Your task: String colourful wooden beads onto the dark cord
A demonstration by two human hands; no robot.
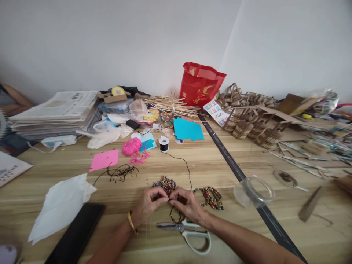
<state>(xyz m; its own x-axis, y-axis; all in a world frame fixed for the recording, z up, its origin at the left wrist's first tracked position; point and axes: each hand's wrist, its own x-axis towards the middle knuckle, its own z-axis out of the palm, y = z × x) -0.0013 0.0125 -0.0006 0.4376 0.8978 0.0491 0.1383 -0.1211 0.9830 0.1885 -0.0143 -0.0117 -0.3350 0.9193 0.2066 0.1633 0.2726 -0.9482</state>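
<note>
The left hand (147,206) and the right hand (191,207) almost touched above the counter (115,227), their fingers pinched on the thin black cord (186,162). A little beaded loop (173,220) was just under them, beside the scissors (179,227). Colorful beads (166,183) sat in a pile just past the hands, and a beaded string (213,198) lay to the right.

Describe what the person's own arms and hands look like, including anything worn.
The left hand and right hand are ungloved. A rounded, gold-coloured bangle circles the left wrist; none shows on the right. No sleeves cover the visible left forearm or right forearm.
</note>
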